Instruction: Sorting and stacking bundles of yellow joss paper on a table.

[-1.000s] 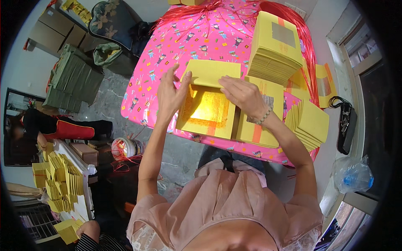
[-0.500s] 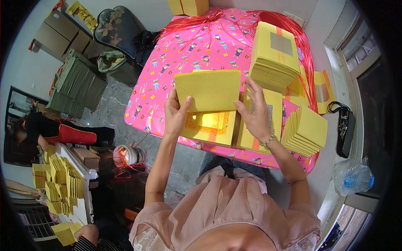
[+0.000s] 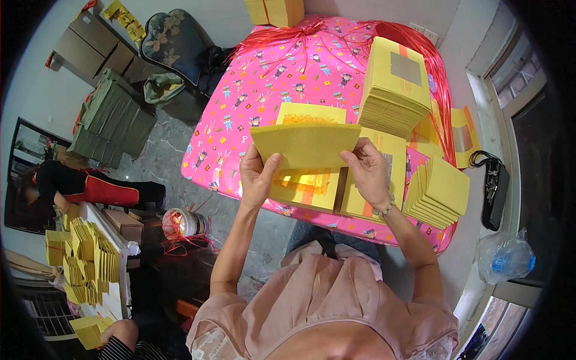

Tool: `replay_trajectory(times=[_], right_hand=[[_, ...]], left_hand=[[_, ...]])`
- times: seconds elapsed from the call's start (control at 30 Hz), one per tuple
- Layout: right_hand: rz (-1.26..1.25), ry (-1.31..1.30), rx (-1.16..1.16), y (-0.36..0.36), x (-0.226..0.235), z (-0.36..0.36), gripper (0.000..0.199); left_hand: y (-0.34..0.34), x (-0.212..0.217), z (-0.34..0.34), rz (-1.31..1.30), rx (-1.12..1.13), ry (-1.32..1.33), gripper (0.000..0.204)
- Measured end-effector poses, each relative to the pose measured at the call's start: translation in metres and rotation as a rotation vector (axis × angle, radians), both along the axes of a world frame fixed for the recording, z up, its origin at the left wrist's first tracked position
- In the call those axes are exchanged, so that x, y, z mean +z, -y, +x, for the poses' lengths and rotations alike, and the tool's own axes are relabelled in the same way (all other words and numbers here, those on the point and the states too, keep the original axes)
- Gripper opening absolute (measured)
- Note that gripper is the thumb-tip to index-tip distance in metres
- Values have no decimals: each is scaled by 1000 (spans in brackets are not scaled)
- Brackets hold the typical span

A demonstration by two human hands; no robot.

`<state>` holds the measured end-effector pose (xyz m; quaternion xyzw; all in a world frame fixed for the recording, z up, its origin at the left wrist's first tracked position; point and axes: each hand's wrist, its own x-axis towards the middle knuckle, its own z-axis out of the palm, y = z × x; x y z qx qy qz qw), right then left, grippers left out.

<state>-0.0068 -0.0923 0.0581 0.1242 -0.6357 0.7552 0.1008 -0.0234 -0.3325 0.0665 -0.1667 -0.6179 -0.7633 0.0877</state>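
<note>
A thin stack of yellow joss paper (image 3: 305, 150) is held up tilted between my two hands. My left hand (image 3: 257, 174) grips its left end, thumb on the near face. At the right end my right hand (image 3: 369, 171) pinches it, fingers behind and thumb in front. Beneath it lies a yellow paper pile (image 3: 306, 201) with an orange and gold patch on top, partly hidden by the held stack. Right beside that pile sits another yellow pile (image 3: 357, 204) with a silvery patch, partly covered by my right hand.
On the pink patterned tabletop (image 3: 216, 150), a tall yellow paper stack (image 3: 390, 99) stands far right, with fanned bundles (image 3: 441, 192) nearer. Red strings (image 3: 306, 33) lie along the back. A black case (image 3: 494, 189) is on the right ledge. At left, two people work beside a table of yellow bundles (image 3: 90, 252).
The held stack has come down a little and tipped flatter, showing more of the pile behind. My right hand, loosely open beside it before, has closed on its right end.
</note>
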Motion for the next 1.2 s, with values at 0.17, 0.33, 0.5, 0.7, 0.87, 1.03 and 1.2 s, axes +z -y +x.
replay_trajectory(times=[0.17,0.33,0.5,0.7,0.87,1.03,1.2], right_hand=[[52,-52,-60,-1,1,5,13],[269,-164,-155,-6,2,5,20],[288,-369,-142,-8,2,2,39],[330,-401,-143,-11,4,5,34],[311,-46,-101,-11,10,7,18],[-44,79,15,13,27,-8,16],[-108,141,150,42,41,-11,18]], left_hand=[[3,-9,2,16,-32,-55,27],[1,-8,-3,-48,9,-180,14],[0,-7,-5,-84,15,-269,7],[2,-10,-4,-56,6,-302,6],[-3,6,4,-43,88,33,29],[1,18,4,209,40,317,53],[22,18,3,260,109,302,57]])
